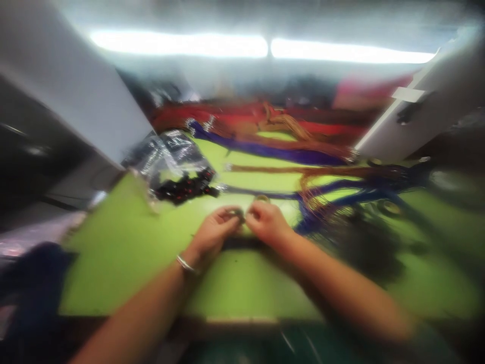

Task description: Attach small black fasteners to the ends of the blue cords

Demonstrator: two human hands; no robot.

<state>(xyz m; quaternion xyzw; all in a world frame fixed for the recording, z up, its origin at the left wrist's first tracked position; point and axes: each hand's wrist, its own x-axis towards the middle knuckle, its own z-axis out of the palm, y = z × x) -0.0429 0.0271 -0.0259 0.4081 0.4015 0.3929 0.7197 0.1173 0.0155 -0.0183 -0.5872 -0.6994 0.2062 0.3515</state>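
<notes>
Over the middle of the green table (151,273), my two hands work close together. My left hand (215,227), with a bracelet at the wrist, is closed on a small dark part (238,213) that looks like a connector; blur hides its details. Just to its right, my right hand (267,220) is pinched, its fingertips almost touching the dark part. What it holds, if anything, I cannot make out. Behind the right hand lies a roll of tape (261,198). A thin blue wire bundle (261,193) ends beyond my hands.
Left of centre, a clear plastic bag (178,149) lies near a pile of black connectors (187,187). Purple wires (261,150), brown wires (291,126) and red wires (235,110) stretch across the back. Tangled dark wires (367,237) lie at right. Grey panels (87,86) flank the table.
</notes>
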